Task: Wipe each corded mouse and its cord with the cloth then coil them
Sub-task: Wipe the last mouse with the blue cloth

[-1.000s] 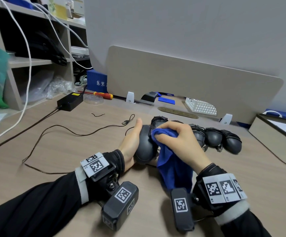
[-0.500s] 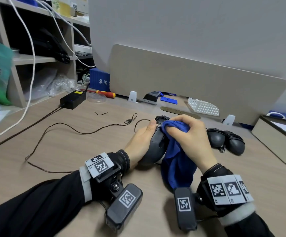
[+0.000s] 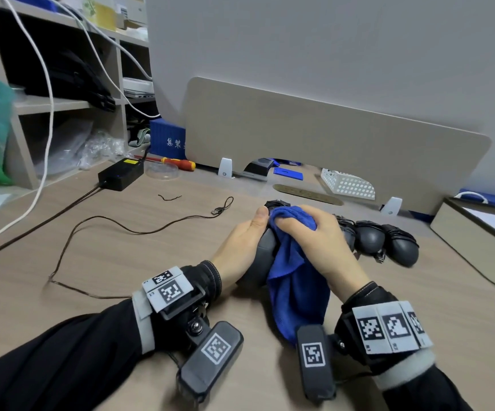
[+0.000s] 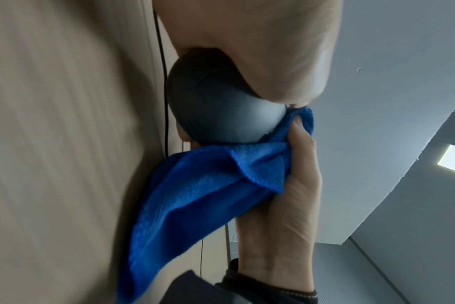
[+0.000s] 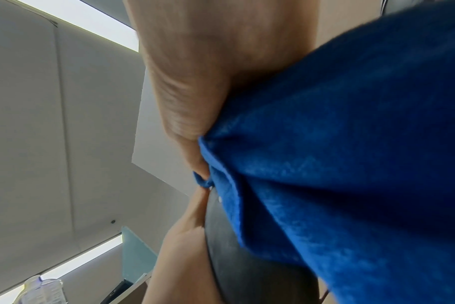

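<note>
**A:** Low in the centre of the head view, the right hand [image 3: 314,244] has its fingers bunched round the blue cloth [image 3: 296,280], pressing it onto the front of the dark mouse [image 3: 262,256]. The left hand [image 3: 240,244] cups the mouse's left side, thumb up along it. How would you do this stroke well?

**B:** I'd hold the mouse steady with the left and wipe the cloth right round the shell, seams too, then pinch the cord [image 3: 122,229] through the cloth and draw along it.

**A:** That cord trails left of centre to its plug [image 3: 216,211]. Farther right lie more mice [image 3: 388,241], cords already wound.

**B:** The left wrist view adds the mouse's rounded rear, bare below the palm, with cloth tucked under it. The right wrist view shows mostly cloth, blurred.
</note>
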Available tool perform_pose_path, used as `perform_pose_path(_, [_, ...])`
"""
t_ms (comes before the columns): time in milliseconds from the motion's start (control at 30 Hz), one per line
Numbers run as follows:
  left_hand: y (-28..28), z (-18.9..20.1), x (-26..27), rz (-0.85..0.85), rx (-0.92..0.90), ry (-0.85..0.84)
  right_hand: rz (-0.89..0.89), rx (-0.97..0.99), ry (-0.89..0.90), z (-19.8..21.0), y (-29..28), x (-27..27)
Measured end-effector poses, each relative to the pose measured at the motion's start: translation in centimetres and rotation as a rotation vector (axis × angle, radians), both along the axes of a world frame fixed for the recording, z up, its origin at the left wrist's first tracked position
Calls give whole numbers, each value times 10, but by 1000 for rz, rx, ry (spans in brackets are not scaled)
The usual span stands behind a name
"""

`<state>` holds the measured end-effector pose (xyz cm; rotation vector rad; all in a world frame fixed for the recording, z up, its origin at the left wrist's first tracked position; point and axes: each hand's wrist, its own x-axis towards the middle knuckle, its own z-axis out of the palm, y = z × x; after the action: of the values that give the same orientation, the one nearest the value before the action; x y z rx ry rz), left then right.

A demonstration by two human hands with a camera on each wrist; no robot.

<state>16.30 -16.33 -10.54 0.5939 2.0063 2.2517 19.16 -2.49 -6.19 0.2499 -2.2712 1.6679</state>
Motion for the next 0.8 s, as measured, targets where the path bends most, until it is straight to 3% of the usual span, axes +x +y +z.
perform_pose_path(167, [2,4,5,-57,-37,84,-147,-167,-1,-2,8,-3])
perform_pose_path(267, [1,4,3,-29,-38,101,-157,-186,128,5,9,2])
perform_pose_path(367, [0,2,1,22,-108,116,-97,-83,274,8,7,5])
perform_pose_path(467, [0,8,6,33,-177,154,3,38,243,9,7,6])
perform_pose_path(567, [-1,12,10,40,-197,166,55,21,182,11,9,5])
perform_pose_path(800, [-3,8,6,93,-214,89,-102,19,191,11,16,3])
